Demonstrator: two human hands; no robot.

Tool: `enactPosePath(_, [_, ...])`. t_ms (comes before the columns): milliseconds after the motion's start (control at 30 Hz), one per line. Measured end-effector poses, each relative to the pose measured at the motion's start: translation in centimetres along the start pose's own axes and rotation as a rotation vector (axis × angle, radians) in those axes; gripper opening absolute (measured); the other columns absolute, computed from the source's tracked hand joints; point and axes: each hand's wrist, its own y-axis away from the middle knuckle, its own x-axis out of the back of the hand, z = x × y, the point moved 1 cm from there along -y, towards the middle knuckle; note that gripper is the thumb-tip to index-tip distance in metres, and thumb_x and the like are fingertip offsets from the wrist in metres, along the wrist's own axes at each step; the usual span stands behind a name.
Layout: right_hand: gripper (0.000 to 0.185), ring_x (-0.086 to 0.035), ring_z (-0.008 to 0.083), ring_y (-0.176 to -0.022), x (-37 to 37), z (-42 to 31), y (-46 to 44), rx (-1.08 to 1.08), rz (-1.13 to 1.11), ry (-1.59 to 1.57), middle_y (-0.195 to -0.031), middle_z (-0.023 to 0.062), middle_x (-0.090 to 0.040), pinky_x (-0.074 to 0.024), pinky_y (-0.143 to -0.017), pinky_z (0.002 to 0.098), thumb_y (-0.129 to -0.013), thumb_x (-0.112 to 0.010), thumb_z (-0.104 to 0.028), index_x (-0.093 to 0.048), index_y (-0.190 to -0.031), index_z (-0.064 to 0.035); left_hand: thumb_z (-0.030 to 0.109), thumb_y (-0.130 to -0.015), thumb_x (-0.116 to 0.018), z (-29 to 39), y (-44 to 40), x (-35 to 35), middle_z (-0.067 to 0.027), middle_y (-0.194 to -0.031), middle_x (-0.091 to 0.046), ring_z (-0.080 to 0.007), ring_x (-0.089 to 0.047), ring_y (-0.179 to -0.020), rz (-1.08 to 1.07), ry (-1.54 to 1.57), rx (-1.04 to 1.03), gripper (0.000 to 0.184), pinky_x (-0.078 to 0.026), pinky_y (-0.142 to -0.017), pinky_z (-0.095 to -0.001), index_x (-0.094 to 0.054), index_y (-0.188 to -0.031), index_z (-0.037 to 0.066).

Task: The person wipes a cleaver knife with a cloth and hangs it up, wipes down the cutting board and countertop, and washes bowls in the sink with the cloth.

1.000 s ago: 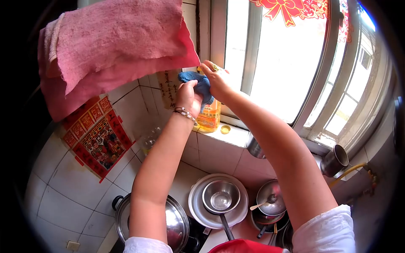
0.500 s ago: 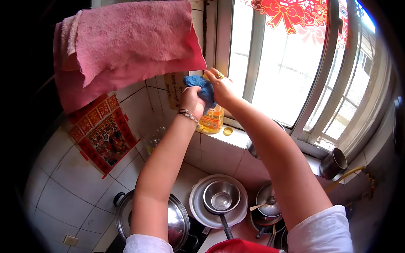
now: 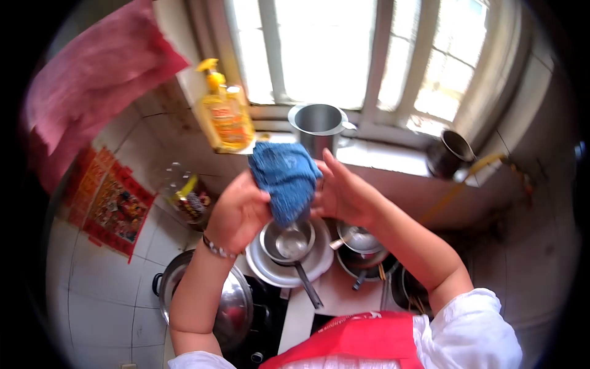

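Note:
A folded blue cloth [image 3: 284, 178] hangs between my hands, in front of the window ledge. My left hand [image 3: 241, 206] grips its left side, with the thumb near the cloth's lower part. On its right side is my right hand [image 3: 345, 190], fingers spread and pointing up, some of them partly hidden by the cloth's edge. A yellow pump bottle [image 3: 227, 120] stands on the ledge, up and left of the cloth. Just behind the cloth is a metal pot [image 3: 318, 118] on the same ledge.
Below the hands, a small saucepan [image 3: 276, 251] sits in a wide metal basin [image 3: 319, 270]. A large lidded pot [image 3: 236, 307] is at the lower left. Bowls and pans [image 3: 362, 249] stand right. A dark metal cup [image 3: 452, 150] is on the ledge; a pink towel [image 3: 92, 86] hangs upper left.
Both hands have come down and back from the bottle with the blue cloth, which now looks flatter. The view has turned, bringing the bottle and the metal pot into full sight.

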Motion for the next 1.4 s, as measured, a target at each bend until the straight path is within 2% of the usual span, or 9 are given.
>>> enactPosePath(167, [0.056,-0.057,0.0185,-0.108,6.4,4.2,15.4,-0.008,0.211,-0.175,-0.12,0.0075,-0.057,-0.0467,-0.09,0.0376,-0.084,-0.068,-0.026,-0.044,-0.131,-0.0084,-0.009,-0.076,-0.044,-12.1,-0.9,-4.8,-0.0131,-0.132,-0.046,-0.0239,-0.048,-0.121,-0.131,-0.019,0.386,0.063,-0.038,-0.103,-0.0373,-0.029,-0.137,0.0])
enactPosePath(333, [0.042,-0.059,0.0192,-0.107,13.3,9.3,29.5,0.091,0.511,-0.335,-0.116,0.0053,-0.06,-0.0478,-0.091,0.0421,-0.086,-0.064,-0.013,-0.05,-0.125,-0.0099,0.013,-0.089,-0.059,-27.0,-1.2,-11.4,-0.0119,-0.132,-0.046,-0.024,-0.046,-0.123,-0.149,-0.016,0.563,0.055,-0.037,-0.104,-0.04,-0.032,-0.135,0.002])
enactPosePath(467, [0.04,-0.06,0.0194,-0.104,19.7,13.6,38.6,0.019,0.526,-0.478,-0.114,0.0043,-0.06,-0.0494,-0.089,0.04,-0.087,-0.063,-0.012,-0.05,-0.125,-0.0093,0.01,-0.091,-0.057,-40.7,-0.6,-14.3,-0.0072,-0.126,-0.051,-0.0218,-0.052,-0.115,0.044,0.005,0.721,0.042,-0.045,-0.097,-0.0393,-0.04,-0.13,0.01])
enactPosePath(667, [0.041,-0.056,0.0219,-0.108,30.7,16.6,50.2,-0.156,0.515,-0.419,-0.122,0.0059,-0.055,-0.0488,-0.088,0.0481,-0.09,-0.06,-0.02,-0.047,-0.128,-0.0095,0.005,-0.091,-0.055,-53.9,1.5,-17.0,-0.0089,-0.118,-0.057,-0.0228,-0.057,-0.109,0.247,0.071,0.708,0.035,-0.048,-0.094,-0.0399,-0.045,-0.125,0.007])
enactPosePath(800, [0.05,-0.053,0.0251,-0.115,34.8,15.7,53.0,-0.178,0.463,-0.41,-0.126,0.0076,-0.052,-0.0468,-0.089,0.0521,-0.092,-0.057,-0.023,-0.037,-0.136,-0.0079,0.012,-0.092,-0.057,-56.4,1.5,-19.8,-0.0084,-0.118,-0.057,-0.0225,-0.056,-0.109,0.382,0.134,0.673,0.035,-0.047,-0.095,-0.0402,-0.045,-0.124,0.007])
enactPosePath(900, [0.045,-0.055,0.0171,-0.106,33.8,15.4,50.4,-0.274,0.493,-0.163,-0.118,0.0046,-0.054,-0.0482,-0.085,0.0401,-0.091,-0.06,-0.021,-0.042,-0.131,-0.0115,0.025,-0.091,-0.061,-57.4,1.3,-21.0,-0.0083,-0.119,-0.056,-0.0216,-0.057,-0.107,0.417,-0.008,0.664,0.043,-0.049,-0.091,-0.0365,-0.043,-0.126,0.007])
enactPosePath(1133, [0.038,-0.056,0.0141,-0.092,36.0,18.2,48.0,-0.162,0.326,-0.179,-0.107,0.0033,-0.057,-0.0505,-0.075,0.0294,-0.088,-0.062,-0.017,-0.05,-0.123,-0.0082,0.016,-0.091,-0.06,-57.2,2.2,-20.3,-0.0075,-0.111,-0.059,-0.0219,-0.061,-0.099,0.61,-0.203,0.517,0.033,-0.053,-0.079,-0.038,-0.047,-0.121,0.009])
enactPosePath(1267, [0.035,-0.058,0.022,-0.094,45.6,16.7,50.1,-0.012,0.738,-0.374,-0.106,0.01,-0.058,-0.0509,-0.078,0.0361,-0.088,-0.058,-0.015,-0.048,-0.12,-0.0061,0.006,-0.092,-0.05,-56.1,4.0,-18.5,-0.0094,-0.116,-0.057,-0.0252,-0.06,-0.103,0.592,-0.084,0.43,0.033,-0.053,-0.083,-0.0424,-0.043,-0.125,0.008])
enactPosePath(1400, [0.031,-0.058,0.0304,-0.099,52.8,15.3,51.2,0.186,0.909,-0.682,-0.108,0.0154,-0.057,-0.0505,-0.08,0.043,-0.088,-0.055,-0.017,-0.046,-0.115,-0.0041,0.001,-0.09,-0.05,-55.0,5.9,-18.0,-0.0114,-0.122,-0.053,-0.0263,-0.057,-0.108,0.529,-0.019,0.414,0.041,-0.05,-0.089,-0.0414,-0.039,-0.13,0.005])
